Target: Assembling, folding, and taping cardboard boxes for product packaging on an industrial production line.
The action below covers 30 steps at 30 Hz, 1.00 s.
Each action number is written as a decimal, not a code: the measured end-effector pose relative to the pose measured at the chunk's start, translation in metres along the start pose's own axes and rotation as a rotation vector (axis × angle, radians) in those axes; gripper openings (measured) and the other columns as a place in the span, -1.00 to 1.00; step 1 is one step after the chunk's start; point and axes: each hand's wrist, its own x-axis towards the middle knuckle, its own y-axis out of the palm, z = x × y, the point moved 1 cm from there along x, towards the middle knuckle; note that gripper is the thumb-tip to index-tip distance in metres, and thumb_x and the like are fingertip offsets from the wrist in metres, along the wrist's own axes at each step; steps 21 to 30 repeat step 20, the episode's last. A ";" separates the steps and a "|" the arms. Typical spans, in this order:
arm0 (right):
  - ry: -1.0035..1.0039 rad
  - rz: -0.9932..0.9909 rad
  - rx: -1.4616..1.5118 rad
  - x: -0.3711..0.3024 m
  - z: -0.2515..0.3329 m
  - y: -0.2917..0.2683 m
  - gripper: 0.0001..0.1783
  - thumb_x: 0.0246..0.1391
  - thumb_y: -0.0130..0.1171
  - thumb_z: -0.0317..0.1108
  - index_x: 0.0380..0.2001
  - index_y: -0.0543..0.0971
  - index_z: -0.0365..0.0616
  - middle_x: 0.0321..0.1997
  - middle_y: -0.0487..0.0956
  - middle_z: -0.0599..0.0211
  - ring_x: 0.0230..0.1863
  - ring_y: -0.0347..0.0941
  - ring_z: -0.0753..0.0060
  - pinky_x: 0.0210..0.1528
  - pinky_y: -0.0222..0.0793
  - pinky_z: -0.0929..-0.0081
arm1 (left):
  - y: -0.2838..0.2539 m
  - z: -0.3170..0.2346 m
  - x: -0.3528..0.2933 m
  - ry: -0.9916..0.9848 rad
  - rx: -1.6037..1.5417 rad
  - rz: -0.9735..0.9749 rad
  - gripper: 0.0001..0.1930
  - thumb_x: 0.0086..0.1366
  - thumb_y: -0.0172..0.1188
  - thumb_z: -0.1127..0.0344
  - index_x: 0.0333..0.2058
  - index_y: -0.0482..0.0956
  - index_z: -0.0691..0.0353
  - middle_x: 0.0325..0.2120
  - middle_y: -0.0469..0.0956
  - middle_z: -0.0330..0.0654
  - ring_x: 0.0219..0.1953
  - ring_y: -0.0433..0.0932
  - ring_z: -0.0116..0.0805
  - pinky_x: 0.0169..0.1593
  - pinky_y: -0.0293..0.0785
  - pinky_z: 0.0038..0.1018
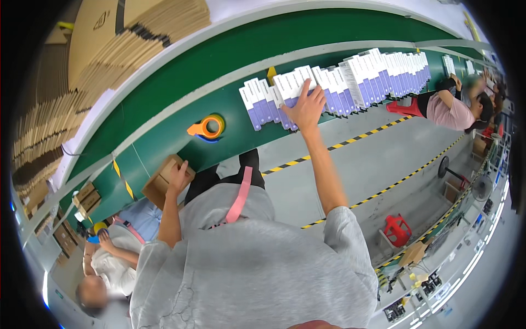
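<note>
My left hand (178, 176) grips the edge of an open brown cardboard box (157, 189) at the front of the green workbench. My right hand (308, 108) reaches over a long row of slim white-and-purple boxes (263, 104). Its thumb and fingers are spread around a small group of them, which stands slightly out from its neighbours; the fingertips' contact is partly hidden. Between my hands, an orange tape dispenser (212, 126) lies on the bench.
Stacks of flattened cartons (104, 60) rise behind the bench at left. Co-workers sit at left (118, 252) and far right (452, 112). A red stool (397, 230) stands on the floor, near yellow-and-black floor tape (350, 143).
</note>
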 end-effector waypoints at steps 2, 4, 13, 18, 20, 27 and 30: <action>0.030 0.154 0.048 0.007 0.000 0.001 0.22 -0.44 0.46 0.14 0.23 0.21 -0.39 0.06 0.28 -0.30 0.02 0.26 -0.24 0.11 0.14 -0.02 | 0.000 0.003 0.004 0.099 0.004 0.000 -0.54 0.31 0.13 -0.01 -0.26 0.54 0.40 -0.51 0.54 -0.05 -0.44 0.52 -0.32 -0.37 0.43 -0.36; -0.033 0.116 0.012 0.008 -0.004 0.019 0.24 -0.42 0.44 0.21 0.26 0.19 -0.35 0.07 0.28 -0.33 -0.01 0.28 -0.24 0.10 0.16 -0.03 | -0.002 0.000 0.003 0.131 0.065 -0.010 -0.54 0.32 0.12 -0.02 -0.29 0.53 0.39 -0.51 0.54 -0.07 -0.43 0.52 -0.32 -0.32 0.43 -0.36; 0.120 0.149 0.020 -0.014 0.030 0.010 0.22 -0.37 0.41 0.20 0.34 0.16 -0.13 0.06 0.36 -0.18 0.11 0.28 -0.18 0.13 0.18 -0.05 | -0.042 0.005 -0.042 0.425 0.217 -0.773 -0.60 0.29 0.17 0.18 -0.07 0.39 0.38 -0.20 0.52 0.09 -0.10 0.49 0.08 0.01 0.41 -0.24; -0.406 0.181 0.605 -0.089 0.205 -0.049 0.19 -0.38 0.49 -0.14 0.34 0.11 -0.24 0.27 0.21 -0.14 0.29 0.12 -0.17 0.32 -0.01 -0.03 | -0.033 0.125 -0.031 0.006 0.113 -0.751 -0.59 0.26 0.16 0.26 -0.03 0.34 0.41 -0.03 0.44 0.24 0.02 0.40 0.27 0.03 0.35 -0.07; -0.547 0.280 0.768 -0.127 0.284 -0.052 0.17 -0.35 0.45 -0.14 0.35 0.10 -0.21 0.31 0.15 -0.13 0.33 0.07 -0.15 0.34 -0.04 -0.08 | -0.041 0.144 -0.021 0.004 0.097 -0.539 -0.57 0.25 0.18 0.23 -0.02 0.34 0.40 -0.02 0.43 0.26 0.03 0.38 0.31 0.04 0.34 -0.05; -0.547 0.280 0.768 -0.127 0.284 -0.052 0.17 -0.35 0.45 -0.14 0.35 0.10 -0.21 0.31 0.15 -0.13 0.33 0.07 -0.15 0.34 -0.04 -0.08 | -0.041 0.144 -0.021 0.004 0.097 -0.539 -0.57 0.25 0.18 0.23 -0.02 0.34 0.40 -0.02 0.43 0.26 0.03 0.38 0.31 0.04 0.34 -0.05; -0.547 0.280 0.768 -0.127 0.284 -0.052 0.17 -0.35 0.45 -0.14 0.35 0.10 -0.21 0.31 0.15 -0.13 0.33 0.07 -0.15 0.34 -0.04 -0.08 | -0.041 0.144 -0.021 0.004 0.097 -0.539 -0.57 0.25 0.18 0.23 -0.02 0.34 0.40 -0.02 0.43 0.26 0.03 0.38 0.31 0.04 0.34 -0.05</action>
